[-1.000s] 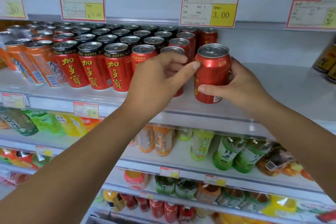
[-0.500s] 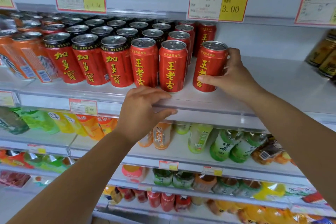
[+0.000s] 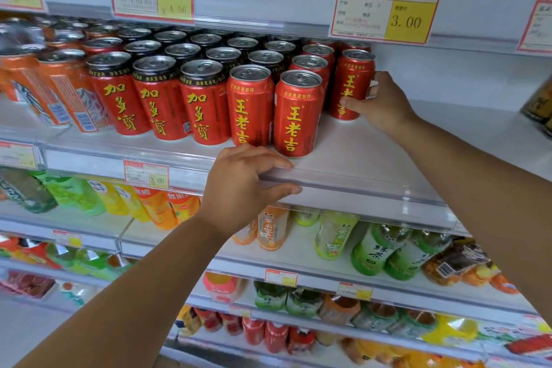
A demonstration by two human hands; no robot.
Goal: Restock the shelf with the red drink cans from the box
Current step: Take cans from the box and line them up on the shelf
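Observation:
A red drink can (image 3: 352, 81) with yellow characters stands on the white shelf (image 3: 358, 158), set back at the right end of the can rows. My right hand (image 3: 380, 104) grips it from the right side, thumb across its lower front. Two matching red cans (image 3: 297, 113) stand at the shelf front, left of it. My left hand (image 3: 245, 185) holds the clear plastic front lip of the shelf, fingers over the top and thumb below. The box is out of view.
Black-rimmed red cans (image 3: 158, 98) and orange cans (image 3: 59, 89) fill the shelf's left part. A price tag reading 3.00 (image 3: 385, 9) hangs above. Bare shelf lies right of my right hand. Dark cans (image 3: 540, 107) stand at far right. Bottled drinks (image 3: 370, 248) fill lower shelves.
My right hand set the can down on the shelf and slid it further back. My left hand left the front cans and dropped onto the shelf's front lip.

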